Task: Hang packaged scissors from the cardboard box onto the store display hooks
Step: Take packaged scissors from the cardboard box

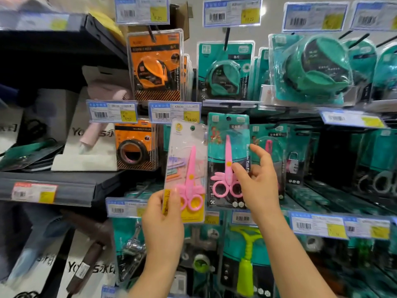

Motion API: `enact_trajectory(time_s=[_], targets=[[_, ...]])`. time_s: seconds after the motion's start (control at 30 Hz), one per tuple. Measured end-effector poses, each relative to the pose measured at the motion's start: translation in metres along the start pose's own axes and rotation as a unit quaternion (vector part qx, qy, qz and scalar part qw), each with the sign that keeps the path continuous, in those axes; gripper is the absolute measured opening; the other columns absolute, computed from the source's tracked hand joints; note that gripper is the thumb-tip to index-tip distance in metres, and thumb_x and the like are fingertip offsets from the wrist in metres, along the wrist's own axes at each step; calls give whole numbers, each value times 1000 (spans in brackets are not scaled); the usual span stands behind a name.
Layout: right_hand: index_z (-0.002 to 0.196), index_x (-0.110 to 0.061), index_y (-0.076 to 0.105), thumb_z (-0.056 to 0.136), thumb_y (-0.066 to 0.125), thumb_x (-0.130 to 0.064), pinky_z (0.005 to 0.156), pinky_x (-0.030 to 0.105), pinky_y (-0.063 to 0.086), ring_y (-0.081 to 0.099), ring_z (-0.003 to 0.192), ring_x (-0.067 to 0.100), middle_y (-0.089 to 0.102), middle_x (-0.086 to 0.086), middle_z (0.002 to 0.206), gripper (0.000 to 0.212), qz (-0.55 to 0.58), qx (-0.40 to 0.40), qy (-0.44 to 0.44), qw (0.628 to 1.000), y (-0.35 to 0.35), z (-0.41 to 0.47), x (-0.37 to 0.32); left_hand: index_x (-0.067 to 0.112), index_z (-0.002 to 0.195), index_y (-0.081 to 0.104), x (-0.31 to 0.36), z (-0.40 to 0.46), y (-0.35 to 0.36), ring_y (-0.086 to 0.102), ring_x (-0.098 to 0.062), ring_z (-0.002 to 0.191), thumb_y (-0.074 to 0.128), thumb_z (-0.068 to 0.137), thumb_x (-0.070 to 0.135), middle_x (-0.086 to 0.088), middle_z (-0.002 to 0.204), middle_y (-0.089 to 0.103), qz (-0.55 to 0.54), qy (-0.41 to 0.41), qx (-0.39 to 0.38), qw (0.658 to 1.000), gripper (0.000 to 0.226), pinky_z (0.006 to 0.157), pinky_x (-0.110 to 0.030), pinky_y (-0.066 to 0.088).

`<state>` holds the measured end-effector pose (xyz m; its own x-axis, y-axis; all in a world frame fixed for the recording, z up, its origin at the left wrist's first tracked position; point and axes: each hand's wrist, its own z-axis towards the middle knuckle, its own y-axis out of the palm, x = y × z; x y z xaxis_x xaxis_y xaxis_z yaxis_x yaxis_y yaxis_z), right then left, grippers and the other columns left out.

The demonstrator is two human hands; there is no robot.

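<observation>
Pink scissors in a clear pack point(186, 172) are pinched at the lower corner by the left hand point(162, 214), while the right hand point(256, 179) grips a teal pack point(227, 160) beside it, both raised before the hooks.

You're facing a store peg wall: pale back panel point(193, 35) up top, dark hooks point(226, 38) carrying blue-and-yellow price tags point(232, 12). Left of you, dark grey shelves point(64, 186) stick out, holding white printed bags point(90, 138). Lighting's even and bright up top, dimmer in the lower right rows.
</observation>
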<state>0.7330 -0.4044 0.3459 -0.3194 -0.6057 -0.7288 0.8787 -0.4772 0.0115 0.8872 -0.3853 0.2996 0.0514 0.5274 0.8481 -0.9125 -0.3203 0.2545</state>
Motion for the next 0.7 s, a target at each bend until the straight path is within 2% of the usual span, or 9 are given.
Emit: enact_trajectory(time_s=[0.1,0.3,0.43,0.53,0.6,0.67,0.7], targets=[[132,-31,42,89,63,-20,49,7,37,40,48,-5,42,-5,77,49,-15,6,4,1000,0,-3,-2,21,79,58,-4,0,-3,61,-15,69,53,94,26,0,75,67,-1,-11,4,1000,17,60,-29,47],[130,-27,43,89,62,-16,46,8,35,41,45,-5,39,-6,71,47,-21,19,1,1000,3,-3,-6,19,77,58,-7,-1,-9,58,-12,64,53,94,27,2,72,64,-16,-45,16,999,19,55,-24,41],[130,-31,44,89,63,-21,48,13,37,41,59,10,39,1,72,47,-11,33,29,999,6,1,-5,21,75,57,-6,1,-10,58,-12,63,53,94,26,3,69,64,-18,-42,16,999,20,55,-26,42],[125,-32,45,88,64,-21,47,12,33,37,53,5,34,-5,70,43,-22,38,31,999,9,8,0,20,76,58,-7,2,-11,60,-16,66,53,94,28,0,71,66,-20,-48,11,999,20,57,-28,45],[127,-27,44,88,64,-21,60,15,39,46,66,4,45,-7,84,45,-37,35,25,998,13,16,2,20,77,59,-8,2,-12,62,-20,69,53,93,30,-2,73,68,-25,-53,6,998,20,61,-33,48],[133,-20,41,89,62,-19,77,22,38,51,89,10,52,0,117,49,-71,35,24,997,17,25,3,19,79,59,-8,1,-12,63,-18,68,53,93,30,0,72,68,-32,-61,-3,998,19,60,-31,48],[133,-17,40,90,61,-17,77,20,36,51,88,8,50,2,128,49,-92,35,24,995,19,29,4,19,79,59,-8,0,-12,63,-15,66,53,93,30,3,70,68,-34,-63,-8,997,19,59,-28,47]])
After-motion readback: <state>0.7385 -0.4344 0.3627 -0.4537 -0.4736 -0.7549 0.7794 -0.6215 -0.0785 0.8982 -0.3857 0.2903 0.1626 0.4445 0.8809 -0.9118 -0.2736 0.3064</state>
